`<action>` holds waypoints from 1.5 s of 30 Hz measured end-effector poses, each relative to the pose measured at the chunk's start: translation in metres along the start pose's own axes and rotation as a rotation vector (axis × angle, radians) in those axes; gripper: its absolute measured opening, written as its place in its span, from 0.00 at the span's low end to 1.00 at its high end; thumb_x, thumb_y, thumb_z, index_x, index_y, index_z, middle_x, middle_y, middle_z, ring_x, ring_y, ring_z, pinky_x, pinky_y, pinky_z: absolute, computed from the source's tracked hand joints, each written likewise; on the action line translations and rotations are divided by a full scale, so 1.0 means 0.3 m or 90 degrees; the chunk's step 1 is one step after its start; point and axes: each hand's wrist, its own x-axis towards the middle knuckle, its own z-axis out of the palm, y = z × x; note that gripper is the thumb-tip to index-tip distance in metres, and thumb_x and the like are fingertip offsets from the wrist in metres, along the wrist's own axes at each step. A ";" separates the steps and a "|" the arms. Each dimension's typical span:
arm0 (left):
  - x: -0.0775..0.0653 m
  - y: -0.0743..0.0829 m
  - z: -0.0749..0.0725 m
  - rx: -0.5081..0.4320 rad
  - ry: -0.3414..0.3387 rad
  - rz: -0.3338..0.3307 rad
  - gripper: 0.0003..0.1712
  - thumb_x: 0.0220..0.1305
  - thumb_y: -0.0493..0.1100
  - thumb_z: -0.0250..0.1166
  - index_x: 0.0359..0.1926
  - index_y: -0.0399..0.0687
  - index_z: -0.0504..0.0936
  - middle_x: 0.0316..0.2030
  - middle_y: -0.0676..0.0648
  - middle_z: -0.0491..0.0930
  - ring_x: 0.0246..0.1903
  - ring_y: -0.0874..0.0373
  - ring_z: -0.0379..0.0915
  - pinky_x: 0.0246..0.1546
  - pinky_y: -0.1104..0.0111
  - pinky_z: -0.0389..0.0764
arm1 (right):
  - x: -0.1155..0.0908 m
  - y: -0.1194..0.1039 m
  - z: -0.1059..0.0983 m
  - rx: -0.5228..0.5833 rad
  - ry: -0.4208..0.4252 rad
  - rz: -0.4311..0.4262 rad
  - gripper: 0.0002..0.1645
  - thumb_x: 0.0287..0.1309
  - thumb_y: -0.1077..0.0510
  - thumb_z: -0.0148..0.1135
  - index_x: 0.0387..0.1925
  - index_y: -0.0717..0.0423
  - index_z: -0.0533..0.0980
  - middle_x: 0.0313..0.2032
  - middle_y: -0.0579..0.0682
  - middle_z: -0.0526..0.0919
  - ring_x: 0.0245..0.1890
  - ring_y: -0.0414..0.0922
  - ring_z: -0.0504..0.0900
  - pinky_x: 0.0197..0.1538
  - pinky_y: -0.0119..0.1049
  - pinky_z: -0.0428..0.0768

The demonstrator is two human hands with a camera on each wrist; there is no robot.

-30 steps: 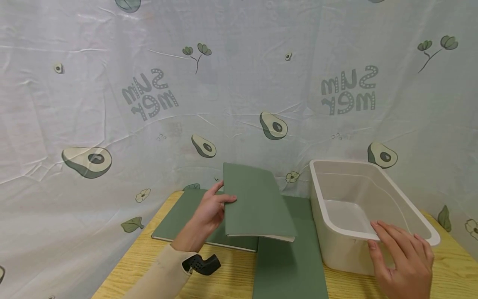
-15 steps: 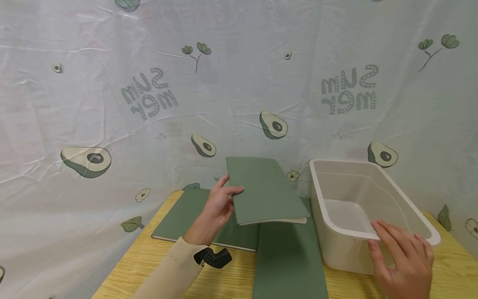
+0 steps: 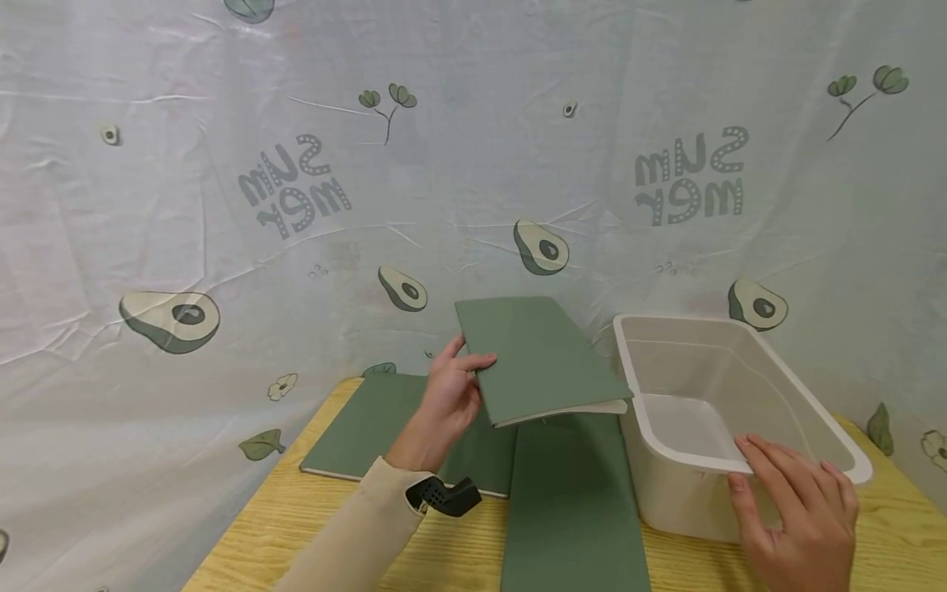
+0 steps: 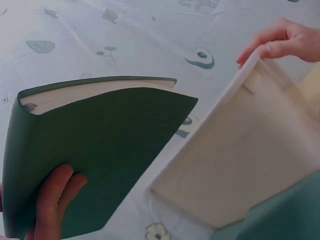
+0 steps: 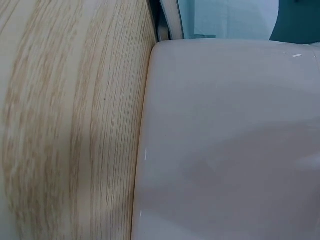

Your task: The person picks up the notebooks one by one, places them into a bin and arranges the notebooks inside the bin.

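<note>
Raised book (image 3: 543, 358) hangs tilted above the bench (image 3: 259, 534): at left, over a flat book (image 3: 370, 423), the left hand (image 3: 451, 395) pinches the raised spine, likely leaving the page edge free; at right, the pale bin (image 3: 688, 497) has its near rim gripped by the right hand (image 3: 802, 514), probably for steadiness.

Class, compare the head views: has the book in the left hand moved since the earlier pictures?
Yes. Against the tub, the held book has shifted right and up in the view; its corner now overlaps the tub's left rim.
</note>
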 end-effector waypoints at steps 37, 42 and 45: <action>0.057 -0.097 0.268 -0.028 -0.010 -0.025 0.48 0.68 0.25 0.61 0.84 0.54 0.57 0.69 0.37 0.73 0.51 0.42 0.84 0.49 0.57 0.86 | -0.031 0.039 -0.002 0.018 0.000 0.021 0.31 0.71 0.36 0.63 0.48 0.60 0.90 0.55 0.54 0.91 0.67 0.36 0.80 0.79 0.50 0.61; 0.062 -0.117 0.304 -0.030 -0.001 -0.029 0.48 0.68 0.25 0.62 0.83 0.55 0.57 0.69 0.36 0.74 0.52 0.41 0.85 0.54 0.52 0.86 | -0.025 0.033 -0.003 0.018 -0.004 0.023 0.31 0.71 0.37 0.63 0.48 0.60 0.90 0.55 0.55 0.91 0.67 0.35 0.80 0.79 0.51 0.61; 0.065 -0.134 0.322 -0.025 -0.006 -0.035 0.48 0.68 0.25 0.62 0.83 0.55 0.58 0.68 0.36 0.74 0.52 0.41 0.86 0.58 0.48 0.85 | -0.014 0.020 -0.003 0.019 0.000 0.023 0.31 0.72 0.37 0.63 0.48 0.61 0.90 0.55 0.55 0.91 0.68 0.33 0.79 0.79 0.49 0.61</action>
